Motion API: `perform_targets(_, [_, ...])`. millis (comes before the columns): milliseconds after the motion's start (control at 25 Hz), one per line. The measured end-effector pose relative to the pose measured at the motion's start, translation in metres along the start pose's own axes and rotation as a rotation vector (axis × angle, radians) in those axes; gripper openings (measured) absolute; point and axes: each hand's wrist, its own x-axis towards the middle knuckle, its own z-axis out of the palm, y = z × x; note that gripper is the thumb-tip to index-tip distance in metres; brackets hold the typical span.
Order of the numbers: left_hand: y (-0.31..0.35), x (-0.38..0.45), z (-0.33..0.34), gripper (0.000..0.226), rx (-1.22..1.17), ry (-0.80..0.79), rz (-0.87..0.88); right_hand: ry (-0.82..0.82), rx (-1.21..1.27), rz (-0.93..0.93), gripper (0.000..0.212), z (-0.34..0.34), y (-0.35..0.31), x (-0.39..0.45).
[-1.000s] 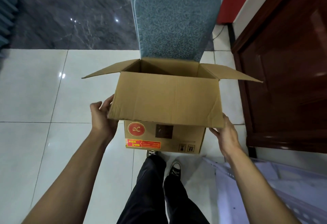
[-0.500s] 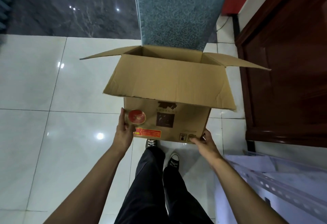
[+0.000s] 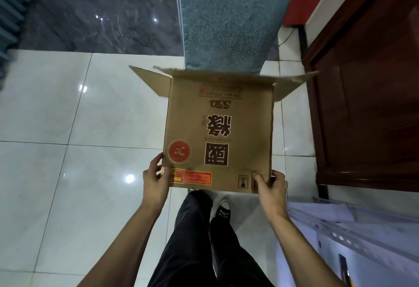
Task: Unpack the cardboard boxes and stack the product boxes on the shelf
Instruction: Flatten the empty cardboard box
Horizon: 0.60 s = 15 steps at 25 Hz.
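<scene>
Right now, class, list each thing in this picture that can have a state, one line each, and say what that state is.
cardboard box: held off the floor, tipped so its printed side faces the camera, print upside down, flaps open at the far end
left hand: grips the box's near left corner
right hand: grips the box's near right corner
wooden door: cannot tell whether it is shut
metal shelf: only a perforated rail shows

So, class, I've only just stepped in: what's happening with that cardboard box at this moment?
A person stands on a tiled floor holding a cardboard box in both hands. The left hand grips its near left corner and the right hand grips its near right corner. The box is tipped so its printed side faces the camera, with the print upside down and the open flaps pointing away. Its inside is hidden. A grey-blue mat lies beyond it.
</scene>
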Motion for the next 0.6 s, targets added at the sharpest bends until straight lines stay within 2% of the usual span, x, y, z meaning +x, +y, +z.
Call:
perform_targets(120, [0.011, -0.003, -0.004, 0.039, -0.014, 0.016, 0.018, 0.034, 0.044, -0.045, 0.049, -0.008, -0.013, -0.009])
perform_targets(200, [0.023, -0.006, -0.006, 0.05, -0.013, 0.021, 0.076, 0.028, 0.083, -0.071, 0.049, -0.013, -0.024, -0.013])
perform_targets(360, [0.056, -0.011, -0.011, 0.057, 0.0, 0.101, 0.225, 0.095, 0.117, -0.166, 0.048, -0.018, -0.047, -0.017])
perform_targets(480, [0.078, -0.002, -0.013, 0.064, 0.106, 0.102, 0.34, 0.172, 0.125, -0.271, 0.045, -0.019, -0.071, -0.014])
perform_targets(600, [0.098, 0.011, -0.006, 0.068, 0.194, 0.067, 0.425, 0.16, 0.2, -0.37, 0.047, -0.016, -0.092, -0.006])
